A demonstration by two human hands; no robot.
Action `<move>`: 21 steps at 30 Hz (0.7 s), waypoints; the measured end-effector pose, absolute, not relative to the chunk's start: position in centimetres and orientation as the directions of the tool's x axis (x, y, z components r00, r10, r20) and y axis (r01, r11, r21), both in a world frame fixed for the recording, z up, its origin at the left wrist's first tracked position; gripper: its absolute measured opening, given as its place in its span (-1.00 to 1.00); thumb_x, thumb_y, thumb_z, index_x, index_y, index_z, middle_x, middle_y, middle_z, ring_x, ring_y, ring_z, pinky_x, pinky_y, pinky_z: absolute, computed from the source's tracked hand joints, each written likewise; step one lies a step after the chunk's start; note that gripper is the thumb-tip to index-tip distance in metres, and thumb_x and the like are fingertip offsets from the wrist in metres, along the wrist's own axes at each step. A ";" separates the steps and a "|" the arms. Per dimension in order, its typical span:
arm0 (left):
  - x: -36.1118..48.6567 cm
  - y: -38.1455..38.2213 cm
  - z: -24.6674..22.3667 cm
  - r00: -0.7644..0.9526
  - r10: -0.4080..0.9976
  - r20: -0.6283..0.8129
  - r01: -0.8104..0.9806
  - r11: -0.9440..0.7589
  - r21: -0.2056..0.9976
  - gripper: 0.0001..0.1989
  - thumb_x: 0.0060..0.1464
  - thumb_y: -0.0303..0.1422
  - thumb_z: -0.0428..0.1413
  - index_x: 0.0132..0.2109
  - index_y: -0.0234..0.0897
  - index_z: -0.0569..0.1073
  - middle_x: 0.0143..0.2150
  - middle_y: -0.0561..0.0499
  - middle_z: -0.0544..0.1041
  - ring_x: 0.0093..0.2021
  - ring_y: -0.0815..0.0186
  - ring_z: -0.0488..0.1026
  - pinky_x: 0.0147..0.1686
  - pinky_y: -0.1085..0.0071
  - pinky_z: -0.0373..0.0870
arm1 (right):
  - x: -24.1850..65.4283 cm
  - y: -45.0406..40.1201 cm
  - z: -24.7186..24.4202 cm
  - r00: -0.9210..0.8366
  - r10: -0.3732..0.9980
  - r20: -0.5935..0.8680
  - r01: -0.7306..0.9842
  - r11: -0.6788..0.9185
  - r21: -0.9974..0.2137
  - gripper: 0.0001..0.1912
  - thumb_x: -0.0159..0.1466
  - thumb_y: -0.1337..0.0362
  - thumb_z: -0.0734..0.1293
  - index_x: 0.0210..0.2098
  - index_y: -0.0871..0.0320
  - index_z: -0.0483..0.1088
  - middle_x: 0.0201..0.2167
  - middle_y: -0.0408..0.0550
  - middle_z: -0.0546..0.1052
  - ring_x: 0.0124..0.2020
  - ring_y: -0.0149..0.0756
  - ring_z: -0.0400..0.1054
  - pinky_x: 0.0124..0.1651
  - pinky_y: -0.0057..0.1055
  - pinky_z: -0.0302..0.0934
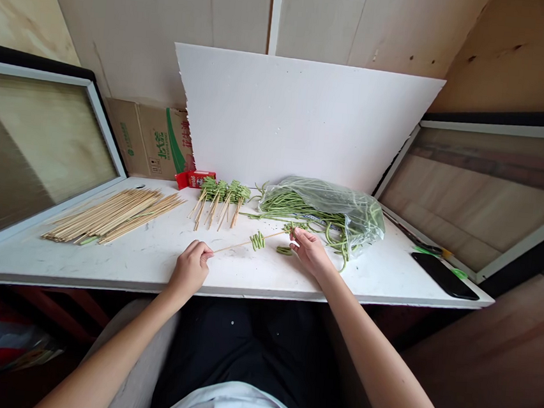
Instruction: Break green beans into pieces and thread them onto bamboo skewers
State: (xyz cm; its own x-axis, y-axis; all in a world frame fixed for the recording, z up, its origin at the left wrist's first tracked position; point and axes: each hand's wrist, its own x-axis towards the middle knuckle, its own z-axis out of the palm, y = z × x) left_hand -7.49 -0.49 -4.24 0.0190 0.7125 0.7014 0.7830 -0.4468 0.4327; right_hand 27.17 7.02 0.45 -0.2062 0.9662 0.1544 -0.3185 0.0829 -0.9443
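Observation:
My left hand (192, 265) pinches the near end of a thin wooden skewer (232, 247), which slants up to the right above the white table. A folded length of green bean (257, 241) is threaded partway along it. At the skewer's far end, the fingers of my right hand (310, 251) are closed around another piece of green bean (293, 227). Just under that hand a short bundle of bean (284, 251) lies on the table. Behind, several finished bean skewers (225, 192) rest side by side with their sticks pointing toward me.
A pile of bare skewers (112, 213) lies on the left. Long green beans spill from a clear plastic bag (367, 216) at the back right. A black phone (444, 276), scissors (422, 244) and a red packet (195, 179) are on the table. A white board (304, 120) stands behind.

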 end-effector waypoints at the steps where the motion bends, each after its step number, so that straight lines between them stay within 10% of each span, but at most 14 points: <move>1: -7.5 -0.5 -4.2 0.019 0.714 0.700 0.783 -0.446 0.433 -0.78 0.21 -0.61 0.00 -0.31 -0.19 0.36 -0.29 0.01 0.46 -0.25 0.22 0.48 -0.23 0.34 0.37 | 27.2 7.0 0.5 -0.205 0.967 0.153 -0.319 0.081 -0.944 -0.60 0.10 -0.12 0.59 -0.37 0.05 0.54 -0.30 -0.09 0.44 -0.23 -0.28 0.27 -0.18 -0.38 0.23; 21: -7.6 -0.5 -4.2 0.038 0.732 0.680 0.793 -0.437 0.425 -0.76 0.15 -0.66 -0.01 -0.32 -0.19 0.34 -0.30 0.02 0.45 -0.25 0.24 0.47 -0.23 0.35 0.35 | 27.1 7.7 -0.3 -0.154 0.979 0.137 -0.309 0.084 -0.947 -0.65 0.08 -0.08 0.61 -0.36 0.02 0.57 -0.28 -0.06 0.50 -0.20 -0.23 0.33 -0.15 -0.34 0.24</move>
